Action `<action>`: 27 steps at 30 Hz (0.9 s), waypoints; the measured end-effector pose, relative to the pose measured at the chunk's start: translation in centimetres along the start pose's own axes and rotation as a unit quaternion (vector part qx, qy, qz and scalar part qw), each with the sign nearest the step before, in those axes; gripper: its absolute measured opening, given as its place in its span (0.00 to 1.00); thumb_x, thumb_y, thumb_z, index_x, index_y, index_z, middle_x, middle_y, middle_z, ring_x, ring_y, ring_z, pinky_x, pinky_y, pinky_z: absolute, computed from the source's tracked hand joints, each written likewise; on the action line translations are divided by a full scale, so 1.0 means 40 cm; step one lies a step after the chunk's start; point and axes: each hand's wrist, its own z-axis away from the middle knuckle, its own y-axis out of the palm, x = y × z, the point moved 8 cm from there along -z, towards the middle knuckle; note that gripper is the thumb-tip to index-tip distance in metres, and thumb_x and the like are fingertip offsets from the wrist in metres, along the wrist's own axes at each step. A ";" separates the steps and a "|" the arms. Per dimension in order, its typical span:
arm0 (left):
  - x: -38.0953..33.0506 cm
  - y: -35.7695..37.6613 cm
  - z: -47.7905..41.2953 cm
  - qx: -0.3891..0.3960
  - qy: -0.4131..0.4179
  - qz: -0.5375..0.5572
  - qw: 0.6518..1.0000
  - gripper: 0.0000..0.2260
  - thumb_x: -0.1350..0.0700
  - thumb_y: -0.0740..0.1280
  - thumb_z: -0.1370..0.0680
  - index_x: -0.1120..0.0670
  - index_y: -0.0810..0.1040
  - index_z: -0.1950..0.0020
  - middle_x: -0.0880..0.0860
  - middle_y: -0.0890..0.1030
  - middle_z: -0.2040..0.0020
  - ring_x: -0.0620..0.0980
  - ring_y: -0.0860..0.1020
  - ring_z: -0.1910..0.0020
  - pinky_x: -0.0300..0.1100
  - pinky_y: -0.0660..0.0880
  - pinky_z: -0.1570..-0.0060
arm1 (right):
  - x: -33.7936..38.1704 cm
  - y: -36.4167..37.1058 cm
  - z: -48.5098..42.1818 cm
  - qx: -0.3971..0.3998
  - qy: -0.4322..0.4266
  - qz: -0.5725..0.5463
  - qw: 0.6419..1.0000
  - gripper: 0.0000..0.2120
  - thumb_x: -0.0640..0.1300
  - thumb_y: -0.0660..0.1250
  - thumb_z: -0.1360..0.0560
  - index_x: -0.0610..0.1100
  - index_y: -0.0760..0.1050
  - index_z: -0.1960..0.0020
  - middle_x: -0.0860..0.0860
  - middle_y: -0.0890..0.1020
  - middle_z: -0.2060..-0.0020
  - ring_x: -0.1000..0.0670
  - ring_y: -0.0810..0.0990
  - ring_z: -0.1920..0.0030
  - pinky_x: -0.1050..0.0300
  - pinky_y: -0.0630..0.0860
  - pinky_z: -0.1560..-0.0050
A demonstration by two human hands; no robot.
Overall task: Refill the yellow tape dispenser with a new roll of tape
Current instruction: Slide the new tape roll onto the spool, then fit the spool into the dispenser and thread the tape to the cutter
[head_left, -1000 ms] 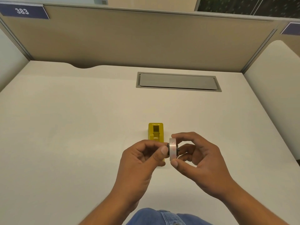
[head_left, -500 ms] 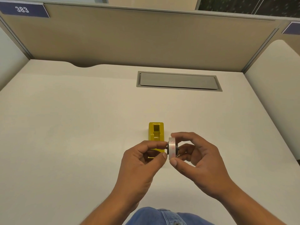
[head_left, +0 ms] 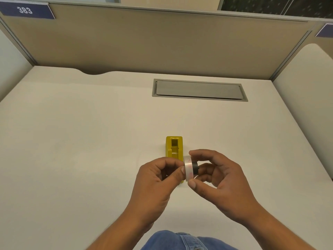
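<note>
While both hands met above the near part of the pale surface (head_left: 90, 141), they shared one small load: a roll of tape (head_left: 188, 170), clear and faintly iridescent, stood on edge between them. The right hand (head_left: 221, 181) pinched the roll, forefinger curled over its top and thumb pressed under its lower rim, so it was clearly grasping the roll. A dark hub (head_left: 195, 169) stuck out of the roll's right side toward that palm. The left hand (head_left: 158, 179) had thumb and forefinger drawn together at the roll's left face; it seemed to grip the roll or the hub's other end, though the contact itself was hidden by the fingertips.

Just beyond the hands, the yellow tape dispenser (head_left: 174, 147) sat upright on the surface, its long axis running away from the person and its well open on top (its near end was covered by the left hand). Farther back lay a grey cable hatch (head_left: 199, 90) set flush into the surface, and a beige partition (head_left: 162, 46) bearing a blue tag (head_left: 25, 10) marked 383.
</note>
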 end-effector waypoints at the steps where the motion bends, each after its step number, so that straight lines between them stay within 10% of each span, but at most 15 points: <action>1: -0.001 0.001 0.000 0.000 0.001 0.002 1.000 0.08 0.47 0.71 0.31 0.47 0.84 0.56 0.47 0.85 0.62 0.43 0.80 0.62 0.32 0.76 0.61 | -0.001 0.000 0.000 0.000 0.002 -0.010 1.000 0.22 0.42 0.77 0.34 0.55 0.78 0.43 0.57 0.84 0.48 0.48 0.84 0.54 0.65 0.79 0.58; 27: 0.075 -0.017 -0.052 0.002 -0.049 -0.079 0.996 0.17 0.64 0.66 0.25 0.44 0.81 0.45 0.48 0.84 0.50 0.47 0.81 0.52 0.35 0.78 0.54 | -0.108 -0.007 -0.060 -0.010 0.090 -0.019 0.996 0.14 0.33 0.76 0.32 0.50 0.82 0.53 0.50 0.86 0.60 0.49 0.85 0.62 0.63 0.78 0.63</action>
